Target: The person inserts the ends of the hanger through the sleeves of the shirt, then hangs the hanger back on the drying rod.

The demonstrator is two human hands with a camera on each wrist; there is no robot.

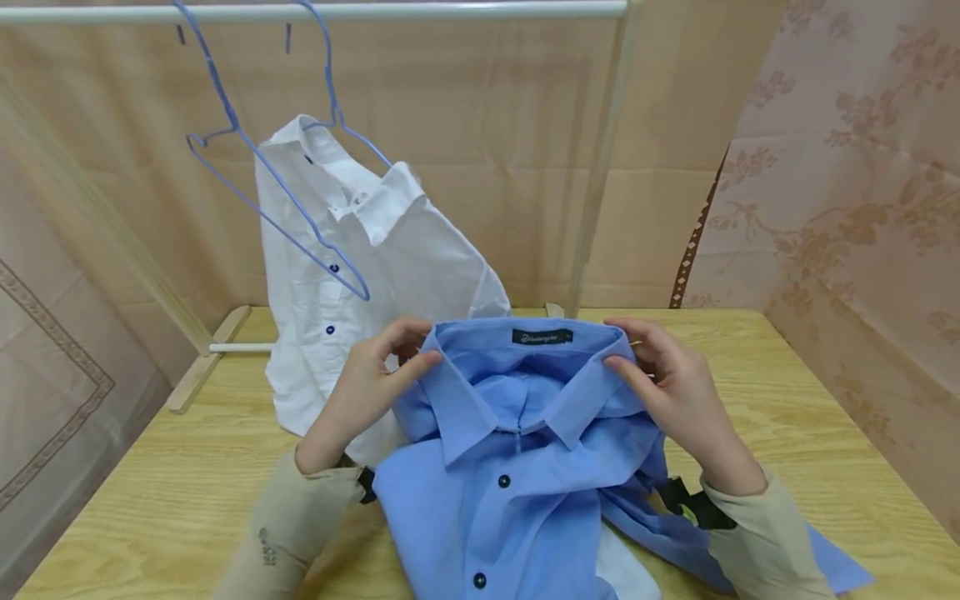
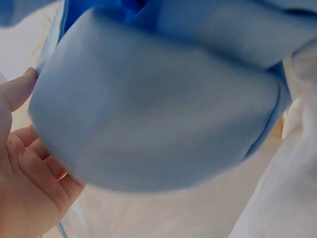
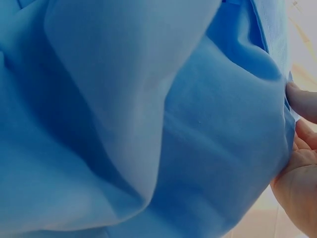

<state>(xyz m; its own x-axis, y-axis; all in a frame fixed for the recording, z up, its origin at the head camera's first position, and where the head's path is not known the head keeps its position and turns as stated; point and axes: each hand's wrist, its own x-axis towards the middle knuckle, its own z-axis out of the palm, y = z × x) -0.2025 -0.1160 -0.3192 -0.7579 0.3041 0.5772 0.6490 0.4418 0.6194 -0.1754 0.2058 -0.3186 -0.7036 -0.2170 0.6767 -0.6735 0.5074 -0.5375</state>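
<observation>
A blue button-up shirt (image 1: 502, 517) with dark buttons and a black neck label (image 1: 542, 336) is held up by its collar. My left hand (image 1: 371, 387) pinches the collar's left side between thumb and fingers. On the opposite side my right hand (image 1: 678, 392) pinches the collar the same way. In the left wrist view, pale blue cloth fills the middle, with the left hand (image 2: 34, 168) at its edge. Folds of the shirt (image 3: 213, 139) fill most of the right wrist view, and the right hand (image 3: 299, 163) grips its right edge.
A white shirt (image 1: 307, 242) hangs on a blue hanger (image 1: 330, 75) behind the blue one. Another blue hanger (image 1: 225, 100), bare, hangs from the white rail (image 1: 450, 11) at left. The rack stands on a wooden table (image 1: 150, 483). White cloth (image 1: 626, 571) lies under the blue shirt.
</observation>
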